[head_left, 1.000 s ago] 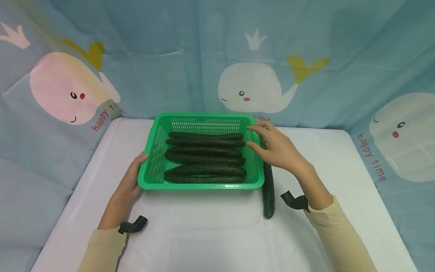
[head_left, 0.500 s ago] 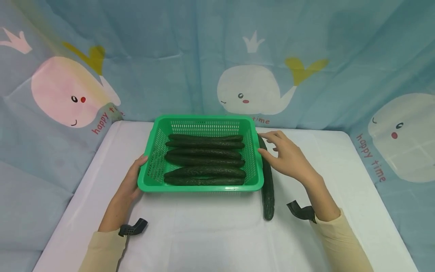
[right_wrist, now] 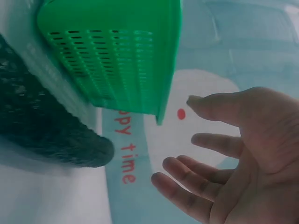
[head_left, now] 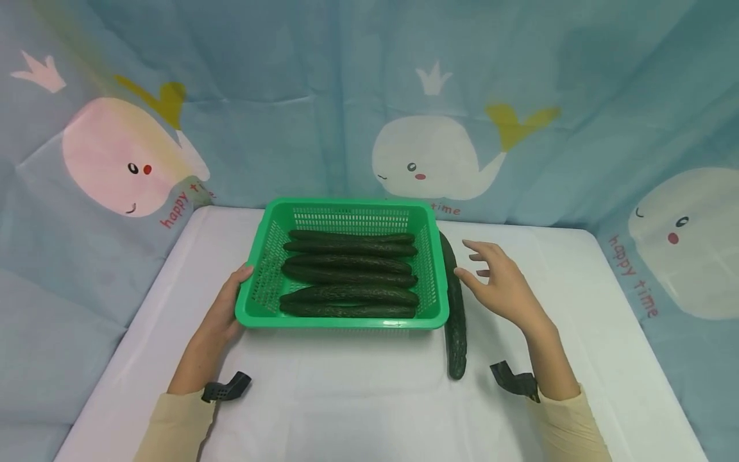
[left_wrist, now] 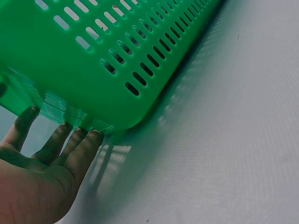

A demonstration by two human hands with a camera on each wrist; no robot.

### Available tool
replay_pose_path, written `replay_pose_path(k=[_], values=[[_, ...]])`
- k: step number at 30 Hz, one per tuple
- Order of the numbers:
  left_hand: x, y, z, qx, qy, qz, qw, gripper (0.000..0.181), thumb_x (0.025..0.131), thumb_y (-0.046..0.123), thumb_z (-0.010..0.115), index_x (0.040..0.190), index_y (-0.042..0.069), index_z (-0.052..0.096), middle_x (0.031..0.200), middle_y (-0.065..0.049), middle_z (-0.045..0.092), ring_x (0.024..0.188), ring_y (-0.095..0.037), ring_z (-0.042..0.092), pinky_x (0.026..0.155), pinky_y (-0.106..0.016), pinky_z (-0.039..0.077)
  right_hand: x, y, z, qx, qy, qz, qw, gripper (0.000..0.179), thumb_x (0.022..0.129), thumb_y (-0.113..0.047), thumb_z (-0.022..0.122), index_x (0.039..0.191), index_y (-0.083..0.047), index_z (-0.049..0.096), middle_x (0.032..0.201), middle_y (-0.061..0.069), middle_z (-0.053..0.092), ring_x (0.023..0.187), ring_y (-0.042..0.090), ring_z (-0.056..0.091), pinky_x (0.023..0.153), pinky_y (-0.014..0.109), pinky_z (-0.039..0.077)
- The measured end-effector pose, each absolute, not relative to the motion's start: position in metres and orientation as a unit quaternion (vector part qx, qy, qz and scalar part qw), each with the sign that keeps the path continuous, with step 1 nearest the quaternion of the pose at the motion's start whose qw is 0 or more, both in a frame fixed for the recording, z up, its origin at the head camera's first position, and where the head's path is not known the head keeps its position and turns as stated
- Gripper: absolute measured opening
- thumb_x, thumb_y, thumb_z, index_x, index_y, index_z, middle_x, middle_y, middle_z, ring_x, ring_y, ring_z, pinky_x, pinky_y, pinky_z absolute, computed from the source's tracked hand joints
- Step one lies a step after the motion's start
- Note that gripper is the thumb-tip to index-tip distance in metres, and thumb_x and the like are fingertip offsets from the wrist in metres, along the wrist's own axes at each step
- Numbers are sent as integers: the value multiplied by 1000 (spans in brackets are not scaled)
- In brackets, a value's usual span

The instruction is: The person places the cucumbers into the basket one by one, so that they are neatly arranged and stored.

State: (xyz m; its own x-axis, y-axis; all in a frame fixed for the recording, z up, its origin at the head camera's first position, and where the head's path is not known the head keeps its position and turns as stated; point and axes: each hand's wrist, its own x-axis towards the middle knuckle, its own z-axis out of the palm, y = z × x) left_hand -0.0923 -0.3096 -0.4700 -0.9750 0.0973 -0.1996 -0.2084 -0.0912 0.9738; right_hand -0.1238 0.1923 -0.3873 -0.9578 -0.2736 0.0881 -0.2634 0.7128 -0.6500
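Observation:
A green plastic basket (head_left: pixel 342 323) with slotted walls stands on the table, holding several dark green cucumbers (head_left: pixel 349 294) laid side by side. Another cucumber (head_left: pixel 456 333) lies lengthwise on the table just outside its right wall. At the left end is my left hand (head_left: pixel 222 311); in the left wrist view its extended fingers (left_wrist: pixel 77 151) touch the basket's outer wall. My right hand (head_left: pixel 505 285) hovers to the right of the outside cucumber, palm toward it, fingers loosely bent and holding nothing. The right wrist view shows this hand (right_wrist: pixel 252 158) apart from basket and cucumber.
A white cloth covers the table (head_left: pixel 346 398). Behind and at both sides hangs a blue curtain (head_left: pixel 323 128) printed with whales. Each wrist carries a black camera mount (head_left: pixel 514 382).
My right hand has drawn away from the basket's right rim, moving right and toward me past the outside cucumber. My left hand stays at the basket, and the cucumbers keep their places.

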Motion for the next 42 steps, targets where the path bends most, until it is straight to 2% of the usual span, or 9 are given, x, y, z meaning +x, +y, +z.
replay_pose_path(k=[9,19,25,30,33,36,40,42], values=[[-95,-310,-468,-34,664,738,115,76,112,53,36,172,14,8,148,8,43,133,-2,53,106,-14,54,-118,199,-414,-105,930,-350,35,63,107,-35,65,158,-5,46,159,24,48,135,46,61,105,60,58],[-84,-317,-468,-39,660,741,120,76,113,54,34,172,14,6,146,9,43,131,-1,54,105,-14,55,-123,183,-435,-84,944,-311,66,60,107,-35,62,156,-3,49,150,26,58,130,44,65,100,66,57],[-87,-315,-467,-32,657,744,117,76,113,53,35,171,13,8,147,6,44,131,-3,56,106,-16,55,-123,183,-437,-65,946,-307,87,63,106,-36,63,154,3,49,145,29,60,126,45,66,99,65,58],[-89,-310,-469,-33,655,745,118,75,113,52,36,172,15,9,149,6,44,132,-1,56,107,-16,55,-124,185,-439,-51,950,-291,104,67,105,-38,63,151,8,48,134,29,64,114,41,69,93,61,59],[-89,-308,-470,-39,660,741,116,75,113,53,35,172,16,9,160,-5,38,132,2,55,107,-14,54,-127,185,-443,-49,951,-286,109,64,105,-36,63,146,11,53,129,29,66,109,40,70,88,57,62],[-91,-308,-471,-46,669,733,113,76,112,55,34,172,17,7,171,-16,24,129,7,55,106,-12,53,-130,184,-446,-48,953,-281,107,60,103,-35,64,141,11,58,125,30,68,106,40,72,84,55,64],[-93,-309,-470,-49,674,728,116,78,112,56,33,172,17,5,176,-21,13,127,11,55,105,-10,52,-133,183,-450,-39,953,-280,108,61,102,-36,65,140,11,60,123,29,71,106,40,72,84,55,64],[-94,-309,-470,-49,674,728,115,77,112,56,33,172,16,5,175,-22,14,127,10,54,105,-11,52,-134,182,-451,-32,952,-282,112,62,102,-37,65,140,11,60,122,29,71,108,41,72,86,56,64]])
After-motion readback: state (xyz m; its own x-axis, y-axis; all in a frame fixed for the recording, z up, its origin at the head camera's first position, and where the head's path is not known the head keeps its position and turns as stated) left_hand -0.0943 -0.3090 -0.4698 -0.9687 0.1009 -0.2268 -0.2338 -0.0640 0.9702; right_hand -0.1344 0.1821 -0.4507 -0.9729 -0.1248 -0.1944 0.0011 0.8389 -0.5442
